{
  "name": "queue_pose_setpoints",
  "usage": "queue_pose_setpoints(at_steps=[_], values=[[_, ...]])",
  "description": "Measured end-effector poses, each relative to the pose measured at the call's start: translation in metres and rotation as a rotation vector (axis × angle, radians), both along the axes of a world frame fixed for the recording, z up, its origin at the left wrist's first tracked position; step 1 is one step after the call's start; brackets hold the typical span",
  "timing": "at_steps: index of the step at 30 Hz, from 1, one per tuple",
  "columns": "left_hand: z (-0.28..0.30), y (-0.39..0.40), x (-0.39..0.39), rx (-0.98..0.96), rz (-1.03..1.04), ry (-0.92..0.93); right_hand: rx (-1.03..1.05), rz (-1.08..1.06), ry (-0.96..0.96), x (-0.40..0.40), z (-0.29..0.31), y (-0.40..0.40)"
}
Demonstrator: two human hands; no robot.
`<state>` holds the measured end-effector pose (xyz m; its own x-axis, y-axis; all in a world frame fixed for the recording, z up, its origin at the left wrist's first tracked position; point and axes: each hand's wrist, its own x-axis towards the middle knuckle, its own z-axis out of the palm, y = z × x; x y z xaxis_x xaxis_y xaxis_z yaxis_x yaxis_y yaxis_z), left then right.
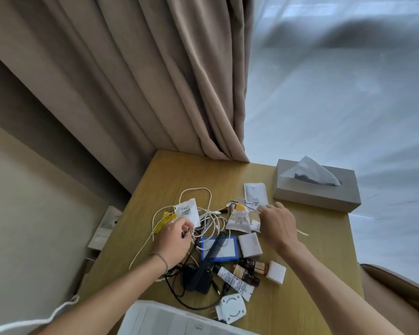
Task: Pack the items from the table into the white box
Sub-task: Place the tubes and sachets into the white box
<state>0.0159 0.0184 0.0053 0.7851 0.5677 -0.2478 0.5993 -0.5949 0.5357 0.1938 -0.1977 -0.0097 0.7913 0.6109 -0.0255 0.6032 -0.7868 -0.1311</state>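
Note:
On the wooden table [319,240] lies a heap of small items. My left hand [173,240] is closed on a tangle of white cables [208,218] and pinches a white sachet [188,211]. My right hand [278,224] reaches to a white packet [255,195], its fingertips touching a thin white strip at the packet's lower edge. Between the hands sit a snack pouch [238,220], a black comb [214,250] over a blue-framed pad [230,247], small brown bottles [252,265], a white tube [235,282] and a white charger [231,308]. The white box [160,320] sits at the near edge.
A grey tissue box [317,187] stands at the table's far right. Beige curtains [131,81] hang behind the table. Black cables and an adapter [196,279] lie near my left wrist. A brown cushion [402,286] is on the right.

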Motion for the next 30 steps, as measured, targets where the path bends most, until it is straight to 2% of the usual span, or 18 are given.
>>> queue_pose_setpoints(at_steps=[7,16,19,24,30], values=[[-0.025,0.02,0.032,0.165,-0.112,0.163,0.277,-0.092,0.113,-0.001,0.041,0.012],[-0.037,0.032,0.059,0.184,-0.307,0.443,0.654,-0.338,0.705,-0.017,0.045,0.014],[-0.045,0.034,0.061,0.186,-0.34,0.477,0.724,-0.425,0.819,-0.024,0.043,0.014],[-0.049,0.036,0.06,0.229,-0.333,0.342,0.806,-0.474,0.905,-0.035,0.04,0.009],[-0.036,0.044,0.053,0.237,-0.091,0.149,0.858,-0.498,0.922,-0.054,0.049,0.003]])
